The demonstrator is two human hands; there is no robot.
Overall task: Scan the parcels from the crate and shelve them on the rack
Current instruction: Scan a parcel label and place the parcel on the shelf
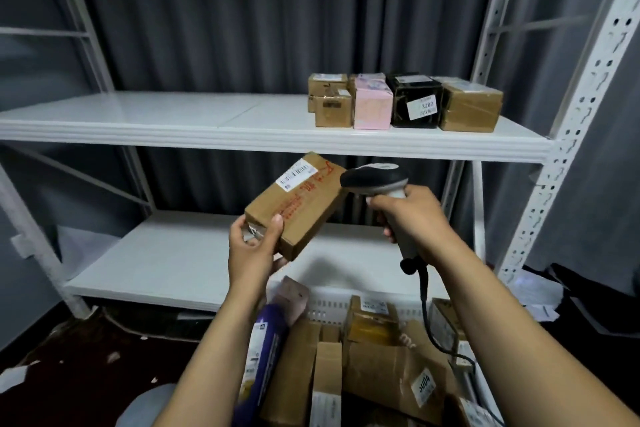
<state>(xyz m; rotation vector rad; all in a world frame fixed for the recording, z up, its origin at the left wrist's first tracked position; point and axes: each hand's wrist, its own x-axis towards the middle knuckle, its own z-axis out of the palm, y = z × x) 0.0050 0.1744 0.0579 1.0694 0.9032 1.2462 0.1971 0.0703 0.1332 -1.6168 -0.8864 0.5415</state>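
a: what is held where?
b: a brown parcel is gripped at its near end by the left hand, label up, above the crate. a scanner is clasped by the right hand, its head just right of the parcel.
a: and the rack?
b: four parcels are lined up at the upper shelf's right end.
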